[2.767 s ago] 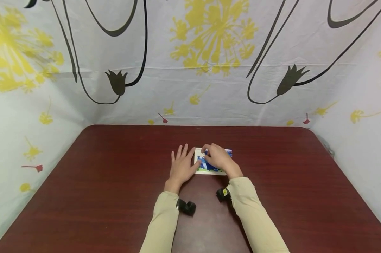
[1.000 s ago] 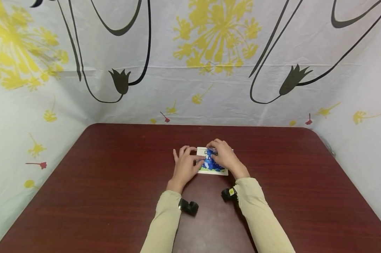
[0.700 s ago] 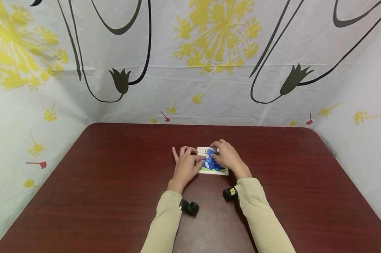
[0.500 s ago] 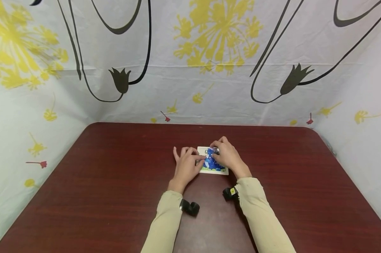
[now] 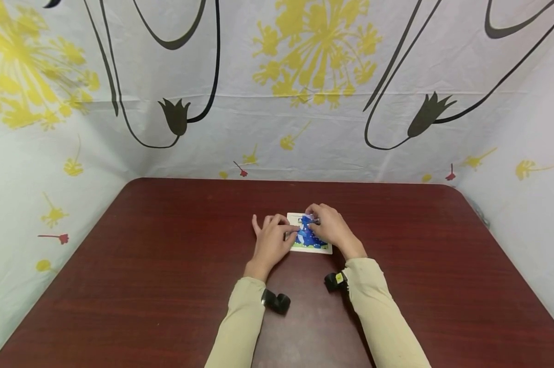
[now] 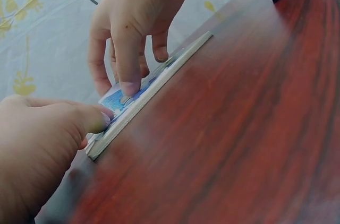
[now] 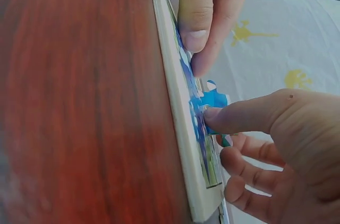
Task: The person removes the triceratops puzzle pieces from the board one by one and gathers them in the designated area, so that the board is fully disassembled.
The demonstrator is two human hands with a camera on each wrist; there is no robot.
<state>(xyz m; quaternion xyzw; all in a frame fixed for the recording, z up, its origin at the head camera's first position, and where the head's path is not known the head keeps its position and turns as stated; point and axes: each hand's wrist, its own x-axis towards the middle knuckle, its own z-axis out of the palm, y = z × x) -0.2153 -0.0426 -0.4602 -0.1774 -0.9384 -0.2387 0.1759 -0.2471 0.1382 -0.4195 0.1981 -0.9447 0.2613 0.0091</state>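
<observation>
A small jigsaw puzzle in a pale frame, with a blue picture on green, lies flat on the table. My right hand is over its upper right part. Between that hand's thumb and fingers, a blue jigsaw piece stands tilted up from the puzzle surface. My left hand is at the puzzle's left side. Its thumb and index fingertip touch the picture, and its other fingers bend near the left edge. Much of the puzzle's upper right is hidden under the right hand.
The dark red wooden table extends around the puzzle on all sides. A white cloth with yellow and dark flower prints hangs behind and beside it. Black cameras sit on both wrists.
My left hand, flat with spread fingers at first, now has its thumb and index finger on the puzzle. My right hand has shifted slightly right. In the last half second, little moves.
</observation>
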